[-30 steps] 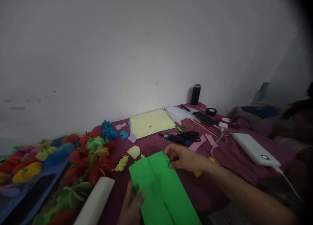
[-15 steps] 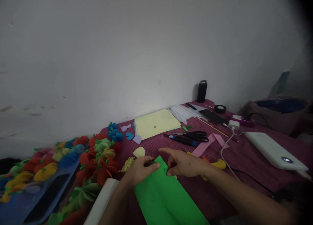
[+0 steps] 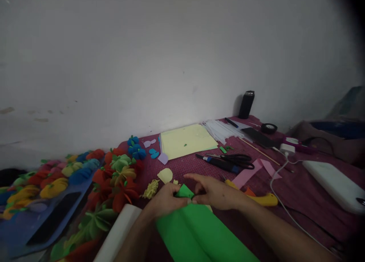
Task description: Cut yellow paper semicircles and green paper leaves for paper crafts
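A bright green craft sheet, creased down its length, stretches from the bottom edge up to both hands. My left hand grips its far left edge, thumb on top. My right hand pinches the same far end from the right, its index finger stretched out to the left. Both thumbs almost meet at the sheet's tip, which stands up between them. Just beyond the left hand lie a cream petal-shaped piece and a small heap of yellow shreds. The fingers under the sheet are hidden.
Colourful handmade flowers crowd the left side beside a white roll. Pale yellow sheets lie by the wall. Black scissors, a cutter knife, a pink strip, a yellow-handled glue gun and a white power bank lie to the right.
My thumbs have come closer together at the green sheet's far end, and its tip now bends up between them. The view has turned slightly left.
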A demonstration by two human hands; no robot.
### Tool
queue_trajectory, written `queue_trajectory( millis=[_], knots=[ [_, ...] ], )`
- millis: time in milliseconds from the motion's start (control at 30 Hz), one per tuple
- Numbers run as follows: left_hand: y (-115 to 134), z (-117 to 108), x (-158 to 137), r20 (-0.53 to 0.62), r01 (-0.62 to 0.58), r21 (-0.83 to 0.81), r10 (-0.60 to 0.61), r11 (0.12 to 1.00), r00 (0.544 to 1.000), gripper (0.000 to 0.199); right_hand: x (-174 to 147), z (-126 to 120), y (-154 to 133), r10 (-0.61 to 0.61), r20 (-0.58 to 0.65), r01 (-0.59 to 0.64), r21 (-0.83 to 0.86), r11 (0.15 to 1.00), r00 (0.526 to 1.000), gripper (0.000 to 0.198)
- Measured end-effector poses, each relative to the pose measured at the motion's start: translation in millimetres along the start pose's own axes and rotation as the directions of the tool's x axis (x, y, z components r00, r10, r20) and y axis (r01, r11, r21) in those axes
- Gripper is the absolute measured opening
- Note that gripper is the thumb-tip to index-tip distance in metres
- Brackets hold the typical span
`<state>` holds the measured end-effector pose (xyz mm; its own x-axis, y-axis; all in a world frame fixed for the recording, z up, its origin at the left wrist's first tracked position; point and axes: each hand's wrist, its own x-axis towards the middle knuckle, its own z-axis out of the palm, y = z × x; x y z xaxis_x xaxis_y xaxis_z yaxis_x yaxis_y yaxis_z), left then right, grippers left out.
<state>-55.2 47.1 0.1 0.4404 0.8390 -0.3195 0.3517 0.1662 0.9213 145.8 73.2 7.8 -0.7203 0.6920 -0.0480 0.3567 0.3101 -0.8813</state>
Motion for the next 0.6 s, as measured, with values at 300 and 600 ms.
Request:
queue_trajectory(
  millis=[300, 600],
  knots=[
    [-5, -5, 1, -0.074, -0.007, -0.097, 0.000, 0.995, 0.997, 0.018, -2, -1, 8, 0.122, -0.122, -0.100, 0.168, 0.981, 0.985, 0.023],
    [-4, -5, 2, -0.058, 0.016, -0.089, -0.021, 0.996, 0.998, 0.019, -4, 12, 17, 0.154, -0.044, -0.150, 0.081, 0.985, 0.987, 0.014]
  ],
)
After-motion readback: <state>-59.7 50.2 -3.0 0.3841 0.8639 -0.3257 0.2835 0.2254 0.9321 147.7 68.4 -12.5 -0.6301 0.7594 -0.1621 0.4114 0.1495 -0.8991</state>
